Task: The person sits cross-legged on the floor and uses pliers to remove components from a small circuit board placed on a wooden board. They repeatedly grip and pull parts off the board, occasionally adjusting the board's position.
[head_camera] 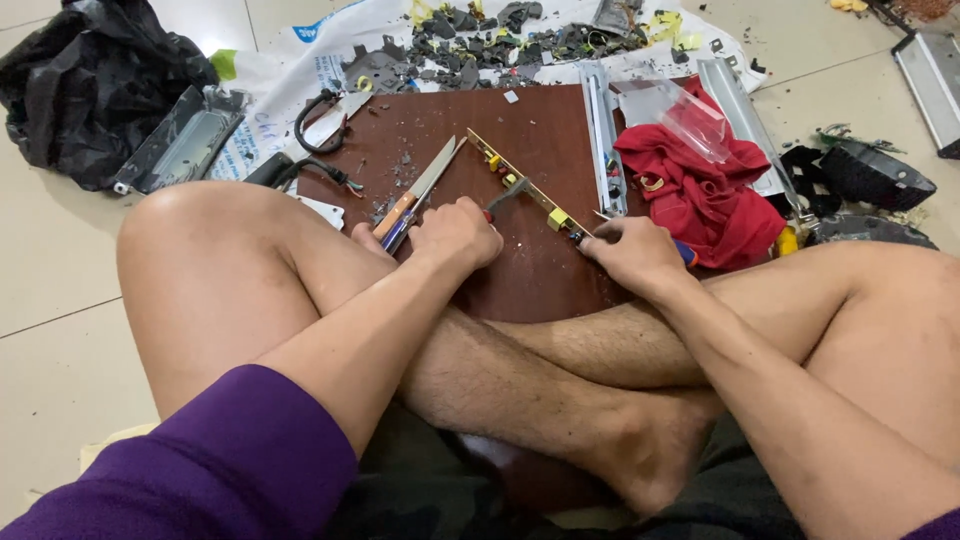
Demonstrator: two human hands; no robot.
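Gripping a small tool [505, 193] in a closed fist, the left hand [455, 235] works against a narrow circuit strip [520, 185] lying on the brown board [545, 270], while the right hand [630, 250] pinches the strip's near end beside a red cloth [700, 195].

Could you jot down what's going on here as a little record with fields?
Setting: person sitting cross-legged on a tiled floor
Work surface: brown board
Left hand: closed on a dark tool pressed to the narrow circuit strip
Right hand: pinching the strip's near end
Beside left hand: knife
Right of board: red cloth
Behind board: heap of broken grey parts
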